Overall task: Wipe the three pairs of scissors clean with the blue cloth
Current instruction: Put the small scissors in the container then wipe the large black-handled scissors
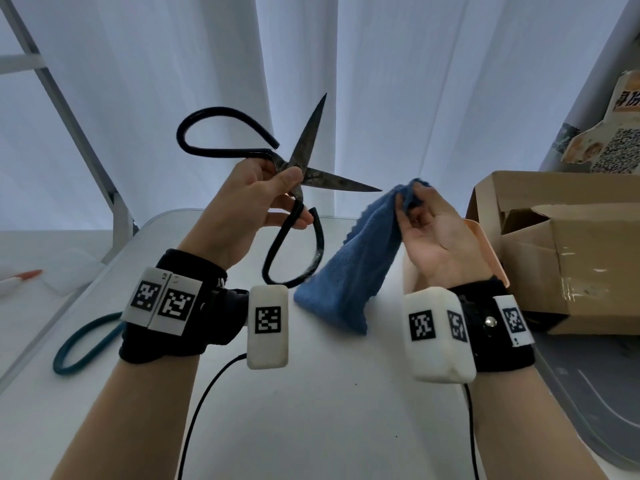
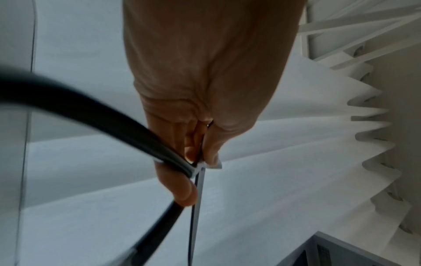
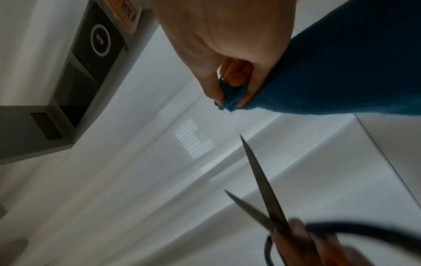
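Holding large black-handled iron scissors (image 1: 301, 174) aloft above the white tabletop (image 1: 311, 393), blades splayed wide, left hand (image 1: 249, 209) pinching at the pivot; right hand (image 1: 433, 230) pinching a corner of the blue fleece cloth (image 1: 349, 271), its lower end draping to the tabletop. Wiping apparently about to begin: next, wrapping cloth around one blade, minding both exposed points. Open air between hands; brown cardboard box (image 1: 561, 258) crowding right, teal loop handle (image 1: 86, 344) lying left

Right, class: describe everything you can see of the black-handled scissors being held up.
The black-handled scissors are large, with two open loop handles in black and dull, stained metal blades. They are spread wide open, one blade pointing up, the other right toward the blue cloth without touching it. The left hand grips them near the pivot, above the table.
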Available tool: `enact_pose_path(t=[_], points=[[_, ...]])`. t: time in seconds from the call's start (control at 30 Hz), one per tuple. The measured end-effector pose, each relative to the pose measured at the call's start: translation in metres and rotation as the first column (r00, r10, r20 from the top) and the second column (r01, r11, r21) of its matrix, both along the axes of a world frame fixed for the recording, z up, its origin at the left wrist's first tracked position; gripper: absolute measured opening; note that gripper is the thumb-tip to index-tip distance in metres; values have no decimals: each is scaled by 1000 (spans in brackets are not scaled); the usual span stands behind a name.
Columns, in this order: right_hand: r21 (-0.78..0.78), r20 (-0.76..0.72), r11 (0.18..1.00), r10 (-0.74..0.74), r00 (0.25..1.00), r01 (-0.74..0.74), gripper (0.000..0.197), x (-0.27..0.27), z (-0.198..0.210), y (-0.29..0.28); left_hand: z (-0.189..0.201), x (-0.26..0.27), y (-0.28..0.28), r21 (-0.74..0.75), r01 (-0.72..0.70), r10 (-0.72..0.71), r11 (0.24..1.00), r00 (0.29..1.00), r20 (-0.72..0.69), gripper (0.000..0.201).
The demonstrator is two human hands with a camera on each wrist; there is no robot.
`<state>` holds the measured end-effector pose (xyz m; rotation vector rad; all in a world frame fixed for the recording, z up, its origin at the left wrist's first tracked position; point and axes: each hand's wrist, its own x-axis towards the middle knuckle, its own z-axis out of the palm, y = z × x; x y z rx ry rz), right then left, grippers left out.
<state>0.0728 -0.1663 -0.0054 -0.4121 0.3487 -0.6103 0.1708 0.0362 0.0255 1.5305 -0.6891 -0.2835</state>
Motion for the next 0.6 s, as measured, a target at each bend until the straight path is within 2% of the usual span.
enact_pose_path(t=[0.1,0.17,0.27,0.33,0.4,0.47,0.53,0.6], points=[[-99,13,994,-42,999,43,14,-6,0,-13,3,3,9,66,-7,5,998,1000,19,15],[-288,40,957,31,999,-18,13,-8,2,-14,3,2,10,121,11,-16,993,999,38,13],[-619,-32,768,184,982,-164,4,-9,7,-5,3,-2,8,183,55,-69,982,995,70,10],[-726,-106,644,242,964,-241,21,-11,8,1,2,-3,6,214,64,-85,975,992,93,9],[-784,-196,528,288,937,-326,31,-14,11,9,2,-4,4,223,62,-88,973,990,109,8],[-800,-272,463,289,918,-382,26,-15,12,16,1,-5,1,219,49,-76,974,990,118,9],[-804,-299,451,258,919,-388,17,-15,13,21,0,-5,-1,221,36,-66,975,990,127,11],[-802,-284,468,248,926,-371,16,-11,10,21,0,-6,-2,226,35,-66,973,989,133,10]])
